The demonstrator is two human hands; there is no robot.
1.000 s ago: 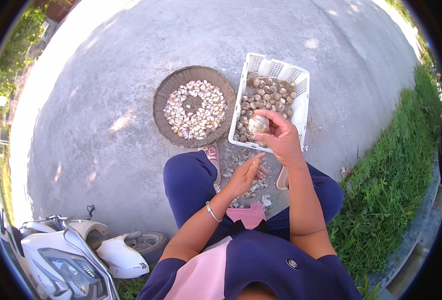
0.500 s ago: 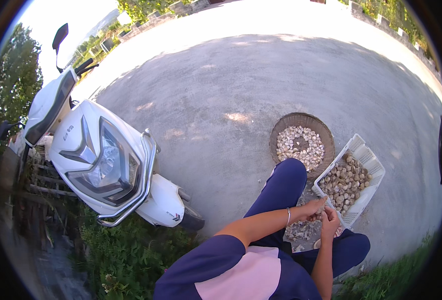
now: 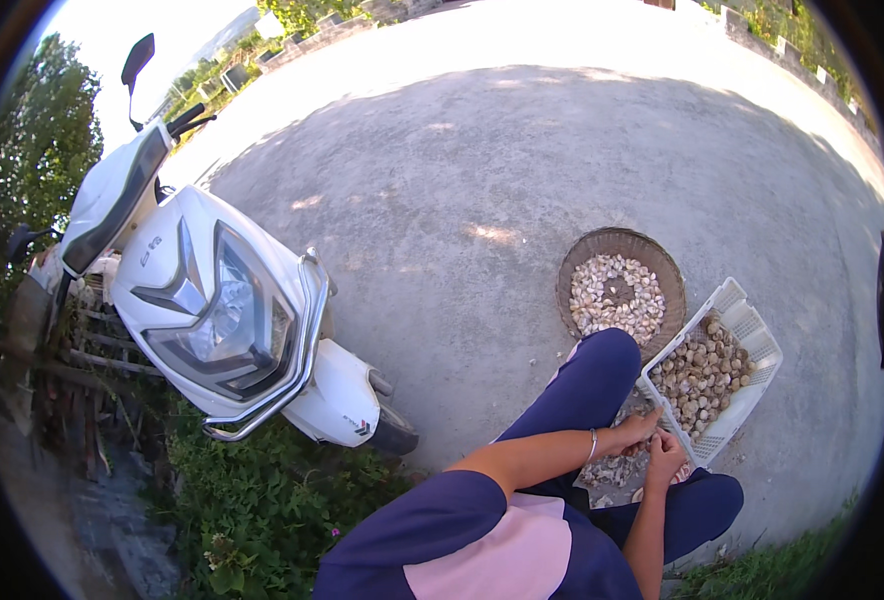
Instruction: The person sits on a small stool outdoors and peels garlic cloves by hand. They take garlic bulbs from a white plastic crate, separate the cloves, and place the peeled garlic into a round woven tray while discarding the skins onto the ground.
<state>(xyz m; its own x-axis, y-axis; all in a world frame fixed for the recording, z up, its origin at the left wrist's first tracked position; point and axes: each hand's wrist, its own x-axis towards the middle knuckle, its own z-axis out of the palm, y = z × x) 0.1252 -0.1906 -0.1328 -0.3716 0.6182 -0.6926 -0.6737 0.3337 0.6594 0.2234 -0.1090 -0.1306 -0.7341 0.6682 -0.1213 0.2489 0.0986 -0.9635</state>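
Seemingly, both hands point(image 3: 652, 445) pinch something too small to identify.

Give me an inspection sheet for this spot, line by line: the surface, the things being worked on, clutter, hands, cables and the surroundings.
Surface: grey concrete ground, partly sunlit, partly in shade.
Job's things: white plastic crate of brownish unpeeled pieces; round woven basket of pale pieces to the left of the crate, the two close together; what the pieces are is too small to tell.
Clutter: heap of pale scraps on the ground between the legs.
Hands: left hand and right hand close together over the scraps beside the crate, fingers curled; what they pinch is too small to see. Bracelet on the left wrist.
Cables: nothing seen.
Surroundings: white scooter parked to the left; weeds under it; trees at far left.
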